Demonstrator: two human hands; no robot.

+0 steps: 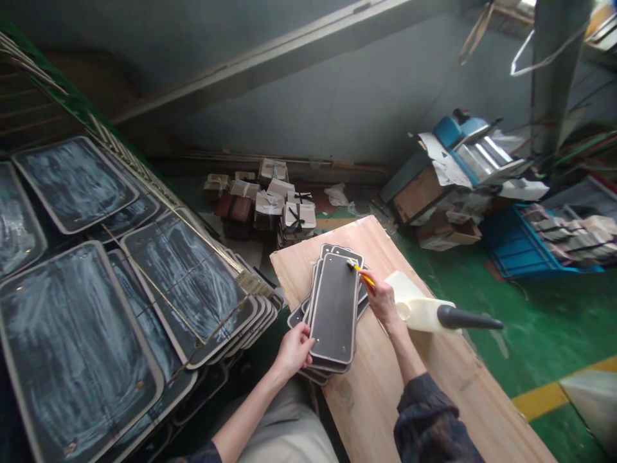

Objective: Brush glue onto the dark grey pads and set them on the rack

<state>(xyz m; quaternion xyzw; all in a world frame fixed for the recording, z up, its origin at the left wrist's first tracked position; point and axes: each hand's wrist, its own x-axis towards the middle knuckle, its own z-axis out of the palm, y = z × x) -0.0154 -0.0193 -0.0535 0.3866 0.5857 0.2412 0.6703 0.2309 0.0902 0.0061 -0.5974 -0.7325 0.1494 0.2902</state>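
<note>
A stack of dark rectangular panels [332,308] with pale rims and rounded corners lies on the wooden board. My left hand [292,350] is closed at the lower left edge of the top panel, thumb over its rim. In my right hand [383,301] is a thin brush [367,279] with a yellow handle. Its dark tip touches the top panel near the upper right corner, where a whitish smear shows. Just right of that hand, a cream plastic bottle [424,314] with a long dark nozzle lies on its side, over a pale sheet.
On the left, larger dark panels [81,347] streaked with white are piled behind a green-edged wire frame. Tied bundles [299,215] stand on the floor beyond the wooden board [366,392]. A blue crate [518,247] and a blue machine [465,141] are at the right.
</note>
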